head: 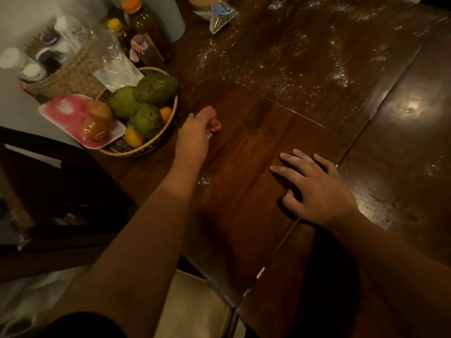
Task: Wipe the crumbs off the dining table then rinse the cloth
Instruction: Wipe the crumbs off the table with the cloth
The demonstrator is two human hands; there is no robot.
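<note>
The dark wooden dining table [256, 147] carries white crumbs [300, 59] spread over its far half. A smaller patch of crumbs [204, 182] lies beside my left forearm. My left hand [196, 135] is next to the fruit basket with its fingers curled. It grips something small and pale, apparently the cloth [210, 135], of which only a corner shows. My right hand [314, 189] rests flat on the table with its fingers spread, nearer to me and to the right.
A round woven basket [156, 145] of green and orange fruit and a pink tray of apples [80, 120] sit at the left edge. Behind them are a wicker basket of bottles [66, 76], sauce bottles [139, 20] and a plastic bag [220, 17]. A dark chair [48, 191] is at left.
</note>
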